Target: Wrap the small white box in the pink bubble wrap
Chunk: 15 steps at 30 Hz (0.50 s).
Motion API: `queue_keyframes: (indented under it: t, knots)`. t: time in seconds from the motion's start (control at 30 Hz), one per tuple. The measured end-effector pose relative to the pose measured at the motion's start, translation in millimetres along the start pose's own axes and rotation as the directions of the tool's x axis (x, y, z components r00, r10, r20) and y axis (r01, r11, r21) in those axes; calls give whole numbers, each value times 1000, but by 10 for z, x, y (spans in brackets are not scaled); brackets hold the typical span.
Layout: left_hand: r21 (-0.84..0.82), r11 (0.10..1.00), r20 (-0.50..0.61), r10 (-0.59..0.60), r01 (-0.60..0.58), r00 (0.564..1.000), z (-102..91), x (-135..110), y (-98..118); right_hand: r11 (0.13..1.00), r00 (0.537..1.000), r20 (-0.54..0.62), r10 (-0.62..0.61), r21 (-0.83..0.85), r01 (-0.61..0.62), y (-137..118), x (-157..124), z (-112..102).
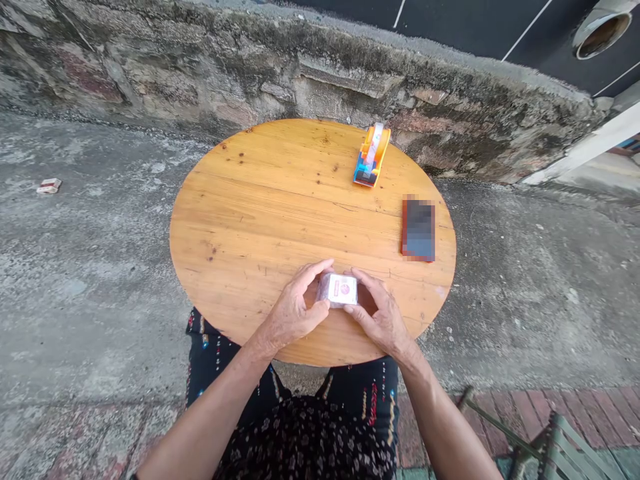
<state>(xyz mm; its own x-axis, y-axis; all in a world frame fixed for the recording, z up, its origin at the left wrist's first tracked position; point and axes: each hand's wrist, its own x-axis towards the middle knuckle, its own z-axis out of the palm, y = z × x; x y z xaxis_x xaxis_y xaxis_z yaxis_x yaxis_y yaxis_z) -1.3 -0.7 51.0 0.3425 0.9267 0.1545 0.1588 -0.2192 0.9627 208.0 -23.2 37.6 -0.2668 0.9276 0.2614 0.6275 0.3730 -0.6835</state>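
Note:
A small white-topped box (343,289) with a pink print sits near the front edge of the round wooden table. It looks wrapped in clear, slightly purple plastic, loose at its left end. My left hand (300,303) holds that left end, thumb at the near side and fingers at the far side. From the other side my right hand (377,312) grips the right end in the same way. Whether the box rests on the wood or is slightly raised, I cannot tell.
On the round table (280,200), a yellow and blue tape dispenser (372,155) stands at the far right. A blurred-out dark phone-like thing (419,229) with a red edge lies at the right. Behind is a stone wall (225,80); a green chair (555,440) is at lower right.

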Motion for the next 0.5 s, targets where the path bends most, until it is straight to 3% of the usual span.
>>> queue_keyframes:
  t: [0.5]
  knots:
    - [-22, 999, -7, 29, -29, 1000, -13, -16, -11, 997, 1000, -13, -21, 67, 22, -46, -8, -19]
